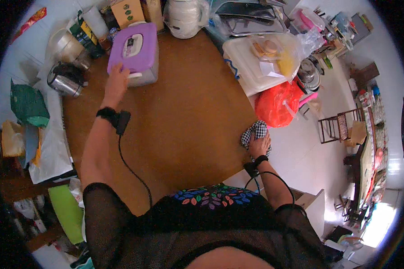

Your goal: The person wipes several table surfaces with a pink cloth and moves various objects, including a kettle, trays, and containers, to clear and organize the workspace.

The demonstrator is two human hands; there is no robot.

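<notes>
At the far left of the brown tabletop (pixel 188 111), my left hand (pixel 117 82) touches the near left corner of a plastic storage box (pixel 146 79). The box has a purple lid (pixel 143 43) with a pale handle on top and a white clip at its front. Blur hides whether my fingers grip the lid's edge or only rest on it. My right hand (pixel 259 146) holds a bunched black-and-white checked cloth (pixel 256 129) at the table's right edge. Both wrists wear black straps with cables.
A plastic-wrapped white appliance (pixel 185 20) stands at the back. Beyond the right edge are a lidded translucent bin (pixel 242 60) and a red plastic bag (pixel 279 104). A steel kettle (pixel 65 84) lies at the left, near a white plastic sheet (pixel 52 148). A chair (pixel 341 126) stands farther right.
</notes>
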